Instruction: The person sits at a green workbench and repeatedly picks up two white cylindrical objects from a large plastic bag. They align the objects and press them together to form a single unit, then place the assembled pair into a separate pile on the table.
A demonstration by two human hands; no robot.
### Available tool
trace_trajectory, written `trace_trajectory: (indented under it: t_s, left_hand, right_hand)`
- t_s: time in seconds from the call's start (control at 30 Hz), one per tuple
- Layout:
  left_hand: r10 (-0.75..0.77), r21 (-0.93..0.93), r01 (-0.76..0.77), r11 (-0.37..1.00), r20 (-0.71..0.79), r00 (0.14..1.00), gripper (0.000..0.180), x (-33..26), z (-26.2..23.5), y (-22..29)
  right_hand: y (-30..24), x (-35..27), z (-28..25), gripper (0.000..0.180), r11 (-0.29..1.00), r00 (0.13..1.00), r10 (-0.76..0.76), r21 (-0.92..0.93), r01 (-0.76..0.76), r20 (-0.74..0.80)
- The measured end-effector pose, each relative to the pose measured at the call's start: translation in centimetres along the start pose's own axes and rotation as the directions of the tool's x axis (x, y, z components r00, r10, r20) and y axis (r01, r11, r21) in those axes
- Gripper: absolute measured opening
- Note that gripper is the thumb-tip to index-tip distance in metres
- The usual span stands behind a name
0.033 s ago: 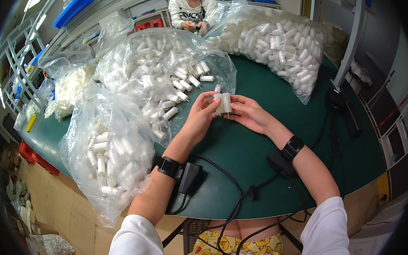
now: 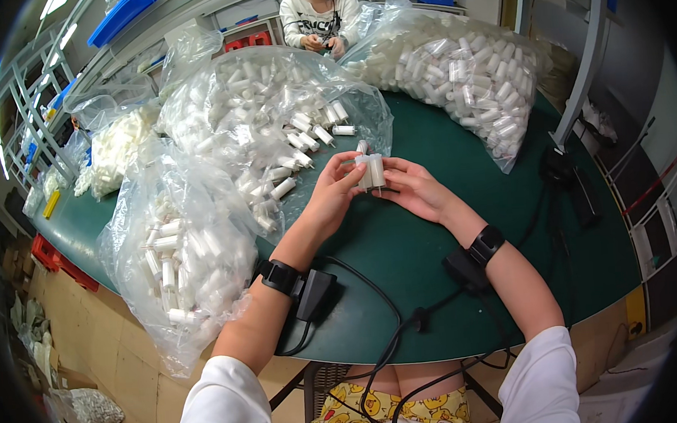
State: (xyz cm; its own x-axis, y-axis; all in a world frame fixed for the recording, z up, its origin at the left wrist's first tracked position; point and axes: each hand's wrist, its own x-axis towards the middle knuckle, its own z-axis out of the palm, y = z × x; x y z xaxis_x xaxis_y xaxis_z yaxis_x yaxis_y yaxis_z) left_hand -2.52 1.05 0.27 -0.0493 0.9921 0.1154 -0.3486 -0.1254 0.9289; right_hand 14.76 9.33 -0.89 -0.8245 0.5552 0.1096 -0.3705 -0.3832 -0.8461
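Between my two hands, above the green table, is a small white, translucent plastic piece made of cylinders side by side [image 2: 371, 172]. My left hand [image 2: 337, 188] closes on its left side with thumb and fingers. My right hand [image 2: 415, 190] grips it from the right with bent fingers. Another small cylinder tip shows just above it, partly behind my left fingers. Nearest to my hands, loose white cylinders [image 2: 283, 188] with thin pins at their ends spill from the mouth of a large clear bag [image 2: 231, 102].
A clear bag of white cylinders [image 2: 167, 261] lies at the left table edge, another bag [image 2: 462, 80] at the back right. Black cables [image 2: 383, 309] run from both wristbands across the green table [image 2: 438, 314]. A person [image 2: 319, 15] sits across. A metal post [image 2: 589, 56] rises at right.
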Motion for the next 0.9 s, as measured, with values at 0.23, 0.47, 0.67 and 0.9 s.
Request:
trace_trajectory:
  t_s: [0.23,0.47,0.67,0.9]
  left_hand:
    - [0.000,-0.021,0.001,1.000,0.027,1.000,0.037,0.09,0.07,-0.13]
    - [-0.001,0.010,0.001,1.000,0.035,0.999,0.037,0.05,0.19,0.04]
    - [-0.030,-0.007,0.031,1.000,0.029,0.999,0.036,-0.03,0.15,0.10]
    - [-0.065,-0.080,0.069,0.994,0.052,0.997,0.035,-0.02,0.30,0.30]
  right_hand:
    - [0.08,-0.18,-0.03,0.041,1.000,0.999,-0.015,-0.008,0.014,-0.035]
    - [0.03,-0.07,-0.11,0.041,1.000,1.000,-0.001,-0.002,0.001,-0.019]
    - [0.09,-0.11,-0.02,0.039,1.000,0.999,-0.016,-0.027,0.015,-0.033]
    - [0.14,0.02,-0.27,0.038,1.000,1.000,-0.006,-0.008,0.005,-0.029]
